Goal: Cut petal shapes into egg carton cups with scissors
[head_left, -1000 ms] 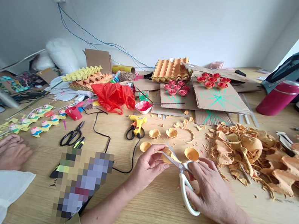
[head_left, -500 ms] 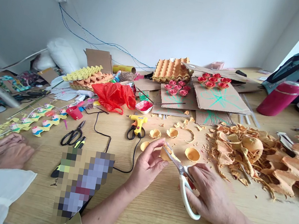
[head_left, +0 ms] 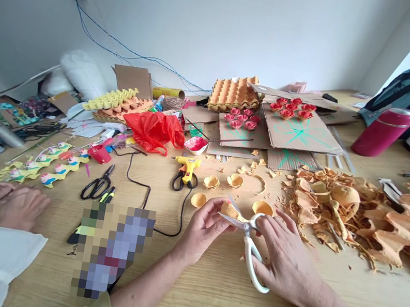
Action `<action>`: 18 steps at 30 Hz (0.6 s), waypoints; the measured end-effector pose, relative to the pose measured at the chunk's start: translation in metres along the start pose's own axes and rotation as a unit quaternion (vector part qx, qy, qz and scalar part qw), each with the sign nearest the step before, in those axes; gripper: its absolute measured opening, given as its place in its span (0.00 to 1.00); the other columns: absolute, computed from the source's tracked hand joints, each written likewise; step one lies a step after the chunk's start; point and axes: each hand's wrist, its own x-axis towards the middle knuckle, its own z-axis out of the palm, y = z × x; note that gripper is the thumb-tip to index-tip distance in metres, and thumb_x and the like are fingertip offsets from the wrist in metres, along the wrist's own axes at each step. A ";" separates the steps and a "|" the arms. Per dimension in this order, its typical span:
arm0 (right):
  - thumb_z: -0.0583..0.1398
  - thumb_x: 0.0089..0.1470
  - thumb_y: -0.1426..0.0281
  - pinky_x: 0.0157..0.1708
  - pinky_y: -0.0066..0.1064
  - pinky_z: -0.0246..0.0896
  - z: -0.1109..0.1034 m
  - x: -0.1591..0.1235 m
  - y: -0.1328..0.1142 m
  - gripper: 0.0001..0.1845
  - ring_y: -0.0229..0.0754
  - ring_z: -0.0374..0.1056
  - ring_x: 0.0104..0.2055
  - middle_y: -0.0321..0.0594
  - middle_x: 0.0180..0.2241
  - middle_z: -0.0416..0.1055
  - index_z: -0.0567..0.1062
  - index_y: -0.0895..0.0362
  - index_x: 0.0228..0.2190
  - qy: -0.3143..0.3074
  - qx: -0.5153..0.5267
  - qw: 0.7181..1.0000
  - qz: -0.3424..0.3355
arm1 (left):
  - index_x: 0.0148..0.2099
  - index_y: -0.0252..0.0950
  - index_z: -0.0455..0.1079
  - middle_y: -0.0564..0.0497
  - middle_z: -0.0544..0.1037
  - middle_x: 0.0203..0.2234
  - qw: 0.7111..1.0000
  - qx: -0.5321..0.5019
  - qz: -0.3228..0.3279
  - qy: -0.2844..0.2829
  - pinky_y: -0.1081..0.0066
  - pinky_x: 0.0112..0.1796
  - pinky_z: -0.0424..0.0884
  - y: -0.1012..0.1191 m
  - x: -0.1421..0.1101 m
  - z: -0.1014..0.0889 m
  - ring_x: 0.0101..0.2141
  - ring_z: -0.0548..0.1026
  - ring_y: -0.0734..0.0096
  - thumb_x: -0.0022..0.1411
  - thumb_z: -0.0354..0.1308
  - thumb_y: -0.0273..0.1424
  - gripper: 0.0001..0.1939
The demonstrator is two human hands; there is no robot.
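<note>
My left hand (head_left: pixel 202 230) pinches a small orange egg-carton cup (head_left: pixel 230 210) between thumb and fingers. White-handled scissors (head_left: pixel 253 261) are gripped in my right hand (head_left: pixel 285 258), with fingers through the loops. Their blades are parted around the rim of the cup. Just behind my hands lie a loose carton cup (head_left: pixel 263 209) and, to the left, another cup (head_left: pixel 198 200). Farther back are two flower-like cups with cut petals, a stacked one (head_left: pixel 211 182) and a second one (head_left: pixel 235 180).
A yellow glue gun (head_left: pixel 187 167) and black scissors (head_left: pixel 96 185) lie left of centre. Carton scraps (head_left: pixel 323 199) are heaped at right. Red paper flowers (head_left: pixel 287 113) stand on cardboard (head_left: pixel 305 133) at the back. Another person's hands (head_left: pixel 19 207) rest at far left.
The scissors' blades have opened wider around the cup, and my right hand has turned slightly upward. My left hand keeps its hold. The other person's hands have shifted a little.
</note>
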 end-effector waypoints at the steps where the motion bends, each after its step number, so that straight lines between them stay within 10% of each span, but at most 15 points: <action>1: 0.61 0.51 0.63 0.56 0.53 0.50 0.000 0.000 0.000 0.13 0.50 0.66 0.39 0.41 0.36 0.69 0.65 0.53 0.38 0.002 -0.005 1.000 0.000 | 0.52 0.40 0.69 0.48 0.74 0.45 1.000 0.005 0.006 0.004 0.65 0.44 0.76 0.001 0.000 0.000 0.44 0.76 0.65 0.60 0.64 0.36 0.18; 18: 0.56 0.60 0.66 0.49 0.48 0.54 -0.001 -0.004 -0.004 0.11 0.41 0.62 0.30 0.32 0.26 0.64 0.58 0.53 0.29 -0.021 0.086 0.996 -0.025 | 0.56 0.42 0.68 0.46 0.75 0.49 0.998 -0.056 -0.020 -0.030 0.57 0.50 0.74 0.006 0.000 -0.002 0.48 0.76 0.57 0.61 0.63 0.34 0.21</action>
